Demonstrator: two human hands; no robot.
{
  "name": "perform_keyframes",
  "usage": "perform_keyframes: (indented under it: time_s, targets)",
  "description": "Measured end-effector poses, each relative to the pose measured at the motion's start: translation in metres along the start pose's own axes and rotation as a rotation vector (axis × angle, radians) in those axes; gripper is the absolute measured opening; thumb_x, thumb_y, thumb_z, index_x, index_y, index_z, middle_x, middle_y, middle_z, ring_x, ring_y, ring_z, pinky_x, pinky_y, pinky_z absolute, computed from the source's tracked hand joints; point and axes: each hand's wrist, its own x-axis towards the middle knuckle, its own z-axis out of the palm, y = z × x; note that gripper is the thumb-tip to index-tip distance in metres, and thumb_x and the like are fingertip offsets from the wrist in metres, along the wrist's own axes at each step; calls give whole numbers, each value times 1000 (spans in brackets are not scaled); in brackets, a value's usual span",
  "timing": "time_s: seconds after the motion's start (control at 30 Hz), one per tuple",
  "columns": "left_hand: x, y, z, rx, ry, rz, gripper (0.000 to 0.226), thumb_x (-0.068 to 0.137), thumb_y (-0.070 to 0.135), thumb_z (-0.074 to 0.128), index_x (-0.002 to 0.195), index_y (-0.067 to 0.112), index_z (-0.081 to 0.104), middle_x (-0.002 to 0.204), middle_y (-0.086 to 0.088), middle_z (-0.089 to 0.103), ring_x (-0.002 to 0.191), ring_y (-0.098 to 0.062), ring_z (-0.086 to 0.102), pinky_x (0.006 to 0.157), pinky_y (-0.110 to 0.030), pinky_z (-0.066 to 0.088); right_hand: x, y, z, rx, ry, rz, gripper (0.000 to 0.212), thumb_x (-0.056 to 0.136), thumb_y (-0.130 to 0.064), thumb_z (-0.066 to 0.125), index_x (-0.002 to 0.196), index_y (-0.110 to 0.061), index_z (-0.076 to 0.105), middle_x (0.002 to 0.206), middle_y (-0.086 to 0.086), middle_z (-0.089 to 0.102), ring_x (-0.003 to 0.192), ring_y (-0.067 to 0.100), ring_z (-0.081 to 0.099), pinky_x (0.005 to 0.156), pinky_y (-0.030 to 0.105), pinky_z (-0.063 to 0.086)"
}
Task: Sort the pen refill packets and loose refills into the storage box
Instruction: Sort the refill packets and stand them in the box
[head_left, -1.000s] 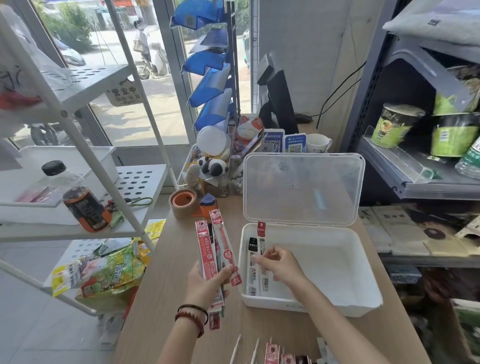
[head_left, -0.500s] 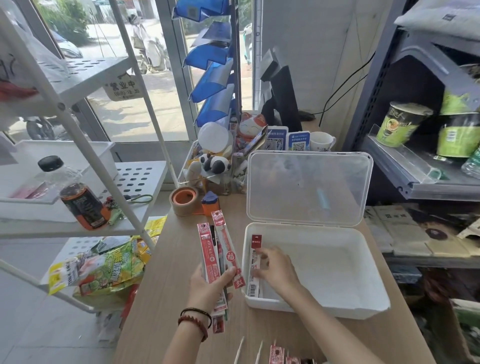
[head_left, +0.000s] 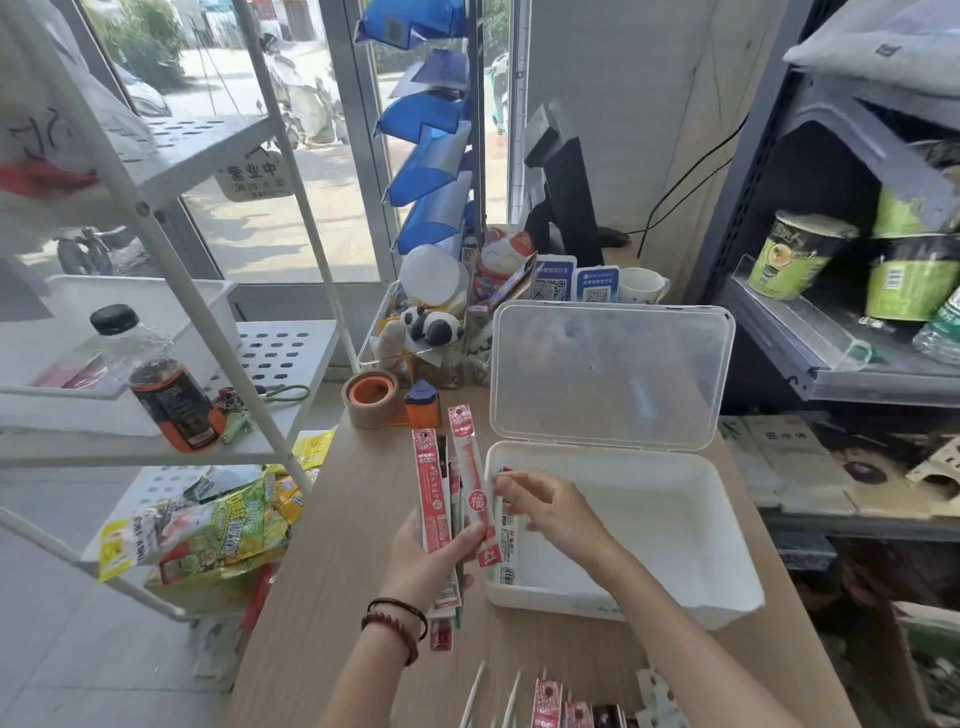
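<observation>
storage box (head_left: 727, 605) showing plain white, lid (head_left: 613, 374) reading frosted clear. held refill packets (head_left: 429, 493) showing red and white. packet in the box (head_left: 506, 543) showing white, red tip. table (head_left: 322, 597) showing light wood grain. tape roll (head_left: 370, 399) showing tan, orange core. bracelets (head_left: 399, 621) showing black and dark red beads.

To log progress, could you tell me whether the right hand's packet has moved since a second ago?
Yes: the packet sank below the storage box rim, down along its left wall.
</observation>
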Motion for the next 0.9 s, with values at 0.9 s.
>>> perform_keyframes:
  time_s: [0.9]
  targets:
    - [-1, -2, 5, 41, -26, -24, 15, 98, 24, 39, 92, 10, 43, 78, -6, 52, 40, -14, 41, 37, -20, 33, -1, 32, -12, -77, 128, 266, 33, 104, -32, 32, 116, -20, 60, 90, -6, 51, 89, 14, 51, 79, 27, 39]
